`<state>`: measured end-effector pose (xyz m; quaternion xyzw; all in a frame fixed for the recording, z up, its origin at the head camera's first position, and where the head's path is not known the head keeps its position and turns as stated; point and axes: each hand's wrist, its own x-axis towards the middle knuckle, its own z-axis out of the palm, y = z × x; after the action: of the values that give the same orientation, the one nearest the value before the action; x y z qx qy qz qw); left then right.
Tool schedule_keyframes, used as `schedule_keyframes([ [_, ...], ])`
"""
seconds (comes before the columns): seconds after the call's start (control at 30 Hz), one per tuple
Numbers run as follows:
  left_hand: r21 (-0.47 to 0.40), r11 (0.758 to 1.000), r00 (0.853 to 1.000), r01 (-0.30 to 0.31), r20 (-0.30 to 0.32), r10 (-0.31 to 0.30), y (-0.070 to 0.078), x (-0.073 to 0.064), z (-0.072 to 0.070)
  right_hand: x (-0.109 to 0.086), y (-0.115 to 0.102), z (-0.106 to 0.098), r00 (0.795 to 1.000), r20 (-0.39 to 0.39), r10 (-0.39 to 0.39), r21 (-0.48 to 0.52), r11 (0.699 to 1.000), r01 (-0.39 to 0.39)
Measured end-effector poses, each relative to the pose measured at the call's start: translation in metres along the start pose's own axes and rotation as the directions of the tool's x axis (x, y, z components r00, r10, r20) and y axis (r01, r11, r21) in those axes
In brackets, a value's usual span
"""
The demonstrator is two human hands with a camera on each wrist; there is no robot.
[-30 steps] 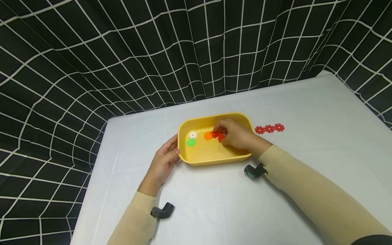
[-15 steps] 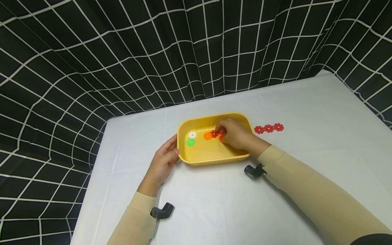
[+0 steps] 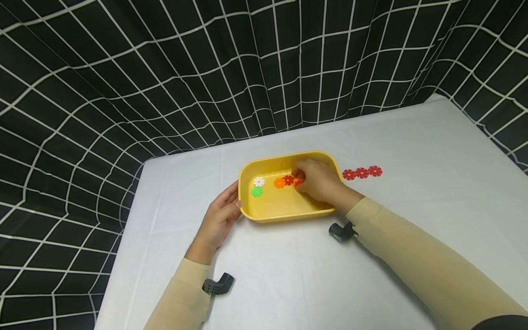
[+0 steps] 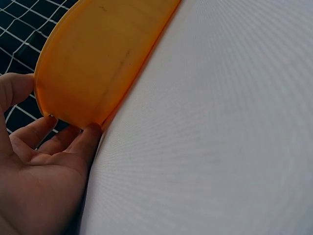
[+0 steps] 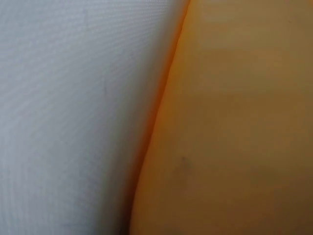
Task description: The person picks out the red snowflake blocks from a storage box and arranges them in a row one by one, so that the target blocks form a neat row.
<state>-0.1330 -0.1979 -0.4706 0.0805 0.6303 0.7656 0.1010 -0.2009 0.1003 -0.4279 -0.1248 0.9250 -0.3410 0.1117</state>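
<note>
A yellow plastic tub (image 3: 272, 209) stands on the table with several flower-shaped plastic discs in it. My left hand (image 3: 218, 217) holds its left end; in the left wrist view the thumb and fingertips (image 4: 90, 132) touch the outer wall and edge. My right hand (image 3: 317, 181) reaches inside and pinches a red snowflake disc (image 3: 298, 184); orange shows beside it, and the fingers cover part. Left of those fingertips an orange disc (image 3: 279, 183) touches a red disc (image 3: 288, 180). A white disc (image 3: 258, 182) and a green disc (image 3: 256, 192) lie near the left end.
Outside the tub, at its right, three red discs (image 3: 362, 173) form a row on the white tablecloth (image 3: 280, 270). A black curtain with white grid lines (image 3: 288, 73) hangs behind the table. The right wrist view shows only tub wall (image 5: 234, 127) and cloth.
My right hand has shifted slightly right inside the tub, and the disc at its fingertips now sits apart from the red disc beside the orange one. My left hand stays put.
</note>
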Motion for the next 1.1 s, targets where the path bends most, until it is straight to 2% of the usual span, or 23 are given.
schedule_keyframes([
  [0.43, 0.008, 1.000, 1.000, 0.007, -0.010, -0.007, 0.0007, -0.0002, 0.0004, 0.0009, 0.0005, -0.0013, 1.000, 0.017, -0.024, 0.020, 1.000, 0.023],
  [0.67, 0.009, 1.000, 1.000, 0.003, -0.002, -0.003, 0.0011, 0.0000, 0.0007, -0.0012, -0.0020, -0.0038, 1.000, 0.018, -0.017, 0.102, 0.995, 0.015],
  [0.9, 0.009, 1.000, 1.000, 0.006, 0.000, -0.006, 0.0015, -0.0005, 0.0008, -0.0022, -0.0004, -0.0047, 0.999, 0.033, -0.031, 0.143, 0.989, 0.026],
  [1.1, 0.002, 1.000, 1.000, 0.006, 0.002, -0.006, 0.0019, -0.0007, 0.0012, -0.0012, 0.0010, -0.0049, 0.999, 0.029, -0.014, 0.196, 0.981, 0.008],
])
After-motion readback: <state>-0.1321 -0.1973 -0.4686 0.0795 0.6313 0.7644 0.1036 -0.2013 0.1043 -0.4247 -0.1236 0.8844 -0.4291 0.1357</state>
